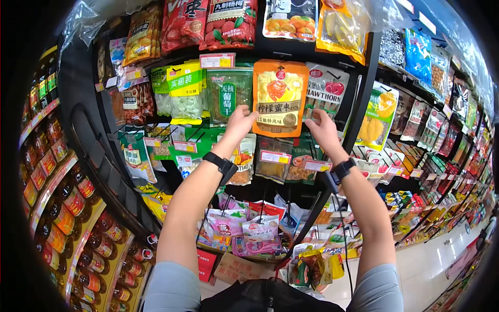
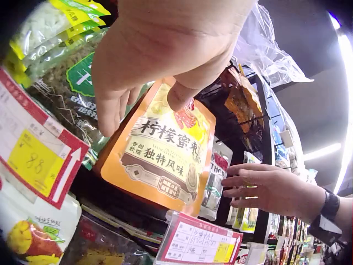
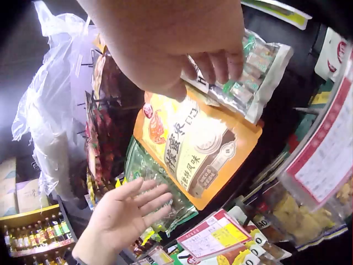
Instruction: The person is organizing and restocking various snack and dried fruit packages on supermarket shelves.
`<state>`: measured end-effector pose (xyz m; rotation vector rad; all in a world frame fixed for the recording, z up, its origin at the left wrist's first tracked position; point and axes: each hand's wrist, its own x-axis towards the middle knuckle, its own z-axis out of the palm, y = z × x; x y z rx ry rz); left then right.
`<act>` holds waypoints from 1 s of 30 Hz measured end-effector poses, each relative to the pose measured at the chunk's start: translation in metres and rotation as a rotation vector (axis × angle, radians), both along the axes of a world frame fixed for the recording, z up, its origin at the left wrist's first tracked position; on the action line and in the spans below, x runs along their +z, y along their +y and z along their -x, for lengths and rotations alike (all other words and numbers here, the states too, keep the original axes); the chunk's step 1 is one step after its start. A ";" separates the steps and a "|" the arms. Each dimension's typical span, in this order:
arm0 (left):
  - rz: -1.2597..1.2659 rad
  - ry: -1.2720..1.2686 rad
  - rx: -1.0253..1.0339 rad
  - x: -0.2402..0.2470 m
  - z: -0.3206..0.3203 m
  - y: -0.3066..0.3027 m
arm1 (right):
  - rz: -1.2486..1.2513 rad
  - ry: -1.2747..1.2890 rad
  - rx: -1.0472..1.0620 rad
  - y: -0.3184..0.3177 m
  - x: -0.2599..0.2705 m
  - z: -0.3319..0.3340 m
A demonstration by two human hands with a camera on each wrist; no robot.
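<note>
An orange pouch with a yellow top panel hangs upright at the rack's front; it also fills the middle of the left wrist view and the right wrist view. My left hand is at its left edge, fingers spread and relaxed; the right wrist view shows this palm bare. On the other side my right hand is held with loose fingers, in front of the hawthorn packet. Whether either hand touches the pouch, I cannot tell. A green raisin bag hangs to the left.
Price tags stick out below the pouch. More hanging snack bags fill the racks to the right, and jars line the shelves at left. Small packets lie lower down. Clear plastic hangs at the top left.
</note>
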<state>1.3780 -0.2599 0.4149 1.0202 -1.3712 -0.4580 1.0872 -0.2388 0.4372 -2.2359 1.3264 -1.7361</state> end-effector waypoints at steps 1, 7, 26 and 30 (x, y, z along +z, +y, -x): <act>0.005 0.003 -0.032 0.007 -0.001 0.014 | 0.018 -0.048 0.040 0.002 0.006 -0.011; 0.229 -0.134 0.483 0.026 -0.057 0.029 | -0.180 0.003 0.333 0.010 0.021 -0.106; 0.324 0.050 -0.176 0.024 -0.134 0.126 | -0.468 -0.424 1.013 0.107 0.035 -0.174; 0.550 -0.297 -0.119 -0.026 -0.114 0.182 | -0.474 -0.156 0.895 0.154 0.024 -0.148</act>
